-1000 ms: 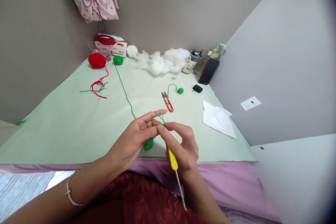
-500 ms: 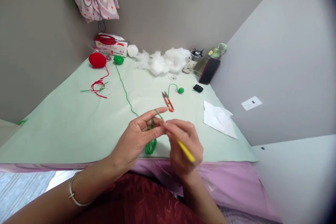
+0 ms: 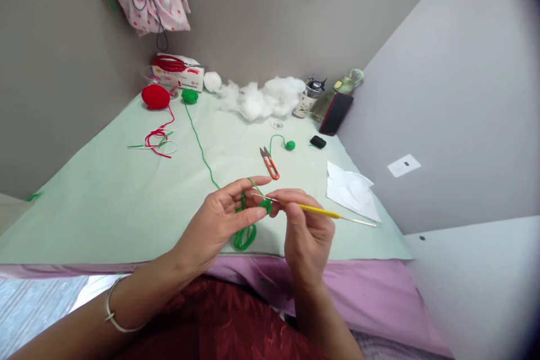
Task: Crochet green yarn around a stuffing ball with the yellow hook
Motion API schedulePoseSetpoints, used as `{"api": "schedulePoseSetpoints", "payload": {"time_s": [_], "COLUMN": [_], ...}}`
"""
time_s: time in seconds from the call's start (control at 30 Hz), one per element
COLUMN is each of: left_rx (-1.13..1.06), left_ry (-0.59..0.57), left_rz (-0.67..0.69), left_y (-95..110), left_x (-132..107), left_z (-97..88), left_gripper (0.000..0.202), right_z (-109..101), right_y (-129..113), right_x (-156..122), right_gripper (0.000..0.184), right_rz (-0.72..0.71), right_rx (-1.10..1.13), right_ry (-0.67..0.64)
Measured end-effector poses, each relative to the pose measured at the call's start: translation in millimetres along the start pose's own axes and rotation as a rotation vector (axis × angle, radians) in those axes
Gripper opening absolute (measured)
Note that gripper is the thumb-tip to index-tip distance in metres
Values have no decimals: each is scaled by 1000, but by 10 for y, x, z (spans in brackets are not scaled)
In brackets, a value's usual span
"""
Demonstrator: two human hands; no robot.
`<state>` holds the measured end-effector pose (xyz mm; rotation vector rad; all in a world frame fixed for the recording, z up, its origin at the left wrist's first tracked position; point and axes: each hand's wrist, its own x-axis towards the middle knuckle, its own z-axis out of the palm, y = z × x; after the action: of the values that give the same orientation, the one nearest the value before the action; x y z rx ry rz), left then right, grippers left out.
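Observation:
My left hand [image 3: 219,219] pinches a small green crochet piece [image 3: 265,206] between thumb and fingers. Green yarn [image 3: 255,186] runs over its raised index finger, and a loose loop of the same yarn [image 3: 244,238] hangs below the palm. My right hand [image 3: 310,230] is closed around the yellow handle of a crochet hook [image 3: 323,211]. The hook's thin metal tip points left, by the crochet piece and the yarn; whether it passes through a stitch I cannot tell. A strand trails from my left hand to a green yarn ball [image 3: 189,96] at the back.
Orange thread snips [image 3: 270,164] lie just beyond my hands, near a small green crocheted ball [image 3: 290,145]. White stuffing [image 3: 264,100], a pen cup [image 3: 306,102] and a phone [image 3: 336,115] line the back. Red yarn [image 3: 156,97] sits left, crumpled white paper [image 3: 352,190] right.
My right hand has turned and shifted slightly right, swinging the crochet hook from pointing toward me to lying nearly level. The green crochet piece now shows at my left fingertips.

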<state>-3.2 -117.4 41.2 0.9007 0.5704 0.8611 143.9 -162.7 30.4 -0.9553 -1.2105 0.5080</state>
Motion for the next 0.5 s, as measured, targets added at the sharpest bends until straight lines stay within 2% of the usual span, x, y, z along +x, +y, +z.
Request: {"api": "schedulePoseSetpoints", "payload": {"time_s": [0.17,0.3,0.4,0.5], "left_rx": [61,96,133,233], "left_ry": [24,22,25,57], "left_rz": [3,-26,13,97], "left_y": [24,29,24,17], "left_x": [-15,-33,-42,-45], "left_z": [-18,-37,-42,-42], "left_gripper": [31,29,30,33], "right_z": [-78,-101,-99,-100], "right_y": [19,-32,-89,-115], "right_x": [13,16,-11,-51], "right_gripper": [21,21,23,25], "right_rz": [123,116,41,-147], "right_rx": [187,148,35,-207], "right_ry": [-14,-38,-36,-78]}}
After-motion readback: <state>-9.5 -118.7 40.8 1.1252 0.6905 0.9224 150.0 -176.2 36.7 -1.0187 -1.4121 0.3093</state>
